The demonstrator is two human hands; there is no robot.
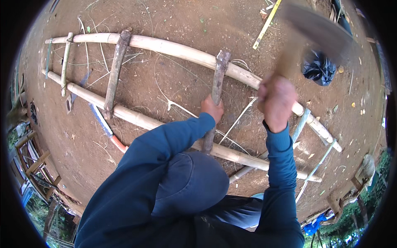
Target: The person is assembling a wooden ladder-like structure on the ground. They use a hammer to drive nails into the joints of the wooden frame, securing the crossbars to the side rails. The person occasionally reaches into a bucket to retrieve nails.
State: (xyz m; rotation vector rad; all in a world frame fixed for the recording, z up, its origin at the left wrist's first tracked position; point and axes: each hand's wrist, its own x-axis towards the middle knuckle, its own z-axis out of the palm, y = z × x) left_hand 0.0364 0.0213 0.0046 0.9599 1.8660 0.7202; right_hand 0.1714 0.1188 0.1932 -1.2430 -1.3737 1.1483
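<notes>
On the ground lies a ladder-like frame of two long pale poles [173, 48] joined by several rough wooden crosspieces. My left hand [212, 109] is wrapped round one dark crosspiece [220, 74] near its middle; its upper end meets the far pole. Raised over the right part of the frame, my right hand [278, 101] grips the wooden handle of a hammer [320, 32], whose large dark head is smeared by motion. A green-blue strip [301, 124] spans the poles to the right of my right hand. My knee [194, 177] covers part of the near pole.
A blade with an orange-red handle [119, 143] lies left of my left arm, close to the near pole. Farther right are a yellow measuring strip [266, 25] and a black plastic bag [318, 68]. Thin pale strips [182, 108] and cords lie scattered over the brown dirt.
</notes>
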